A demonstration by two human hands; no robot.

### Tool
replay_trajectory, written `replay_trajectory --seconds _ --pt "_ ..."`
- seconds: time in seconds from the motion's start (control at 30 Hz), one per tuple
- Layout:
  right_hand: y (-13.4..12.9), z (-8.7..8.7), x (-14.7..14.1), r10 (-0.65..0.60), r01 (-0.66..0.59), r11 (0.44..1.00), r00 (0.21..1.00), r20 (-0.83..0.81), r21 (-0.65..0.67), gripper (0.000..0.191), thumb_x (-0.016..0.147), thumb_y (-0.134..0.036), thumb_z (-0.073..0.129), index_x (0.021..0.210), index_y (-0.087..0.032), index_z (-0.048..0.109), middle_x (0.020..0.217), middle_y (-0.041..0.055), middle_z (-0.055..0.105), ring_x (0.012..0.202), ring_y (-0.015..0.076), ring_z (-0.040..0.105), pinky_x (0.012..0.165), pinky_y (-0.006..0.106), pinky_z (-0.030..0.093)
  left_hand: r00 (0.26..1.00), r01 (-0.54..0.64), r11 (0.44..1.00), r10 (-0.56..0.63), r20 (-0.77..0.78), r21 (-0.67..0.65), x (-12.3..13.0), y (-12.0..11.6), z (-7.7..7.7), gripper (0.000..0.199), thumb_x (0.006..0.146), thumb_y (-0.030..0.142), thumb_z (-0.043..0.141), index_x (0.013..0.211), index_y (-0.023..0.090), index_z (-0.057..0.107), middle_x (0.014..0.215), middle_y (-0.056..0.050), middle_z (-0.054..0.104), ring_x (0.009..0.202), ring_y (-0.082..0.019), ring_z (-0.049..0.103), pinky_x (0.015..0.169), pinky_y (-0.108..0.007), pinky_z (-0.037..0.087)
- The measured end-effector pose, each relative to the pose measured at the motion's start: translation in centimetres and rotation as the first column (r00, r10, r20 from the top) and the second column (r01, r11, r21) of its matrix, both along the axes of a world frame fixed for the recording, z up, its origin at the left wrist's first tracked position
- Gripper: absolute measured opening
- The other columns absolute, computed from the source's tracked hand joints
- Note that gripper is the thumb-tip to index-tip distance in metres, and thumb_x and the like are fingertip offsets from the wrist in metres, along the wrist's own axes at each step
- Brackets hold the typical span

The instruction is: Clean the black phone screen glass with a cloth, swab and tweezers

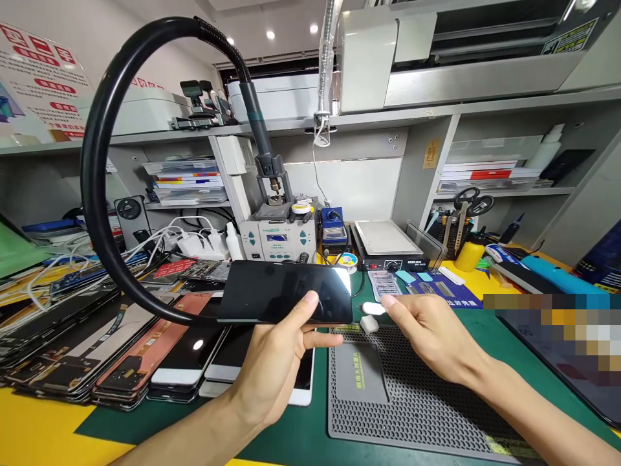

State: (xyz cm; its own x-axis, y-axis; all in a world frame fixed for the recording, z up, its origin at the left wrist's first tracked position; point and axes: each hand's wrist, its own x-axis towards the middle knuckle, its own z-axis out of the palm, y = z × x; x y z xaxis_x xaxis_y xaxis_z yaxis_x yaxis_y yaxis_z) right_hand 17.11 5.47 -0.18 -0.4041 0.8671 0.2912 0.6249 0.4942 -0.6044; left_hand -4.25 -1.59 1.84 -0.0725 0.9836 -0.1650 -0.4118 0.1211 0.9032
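A dark phone (286,292) is held sideways in my left hand (276,362), its thumb on the screen's lower edge and a finger stretched out below. To its right, my right hand (431,333) pinches a small white oval piece (373,309) between thumb and forefinger, close to the phone's right end but apart from it. Under that piece, a white block (369,324) rests at the top edge of a grey perforated mat (412,401).
Stacks of phone screens (63,336) cover the left side. A hot-air station (279,239) with a looping black hose (92,162) stands behind the phone. A heating plate (388,239) is at the back, a yellow bottle (469,252) and a large dark device (557,362) at right.
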Motion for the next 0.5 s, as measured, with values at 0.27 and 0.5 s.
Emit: replay_trajectory --seconds 0.27,0.5 --pt "-1.1 0.0 -1.6 0.051 -0.051 0.999 0.998 0.030 0.008 0.058 0.101 -0.063 0.025 0.058 -0.024 0.029 0.056 -0.0032 0.033 0.054 0.0153 0.029 0.056 0.033 0.021 0.996 -0.035 0.999 0.037 -0.083 0.026 0.3 -0.4 -0.3 0.027 0.081 0.043 0.079 0.087 0.017 0.082 0.098 -0.004 0.079 0.073 -0.021 0.076 0.093 -0.036 0.056" --pt "0.4 -0.1 0.2 -0.035 0.034 0.999 0.999 0.034 0.028 0.059 0.099 -0.067 0.029 0.057 -0.025 0.025 0.052 -0.0039 0.029 0.052 0.0155 0.026 0.055 0.033 0.019 0.983 -0.047 0.997 0.058 -0.174 0.066 0.2 -0.2 -0.7 0.036 0.087 0.044 0.073 0.114 0.020 0.078 0.123 -0.006 0.075 0.080 -0.022 0.076 0.097 -0.040 0.055"
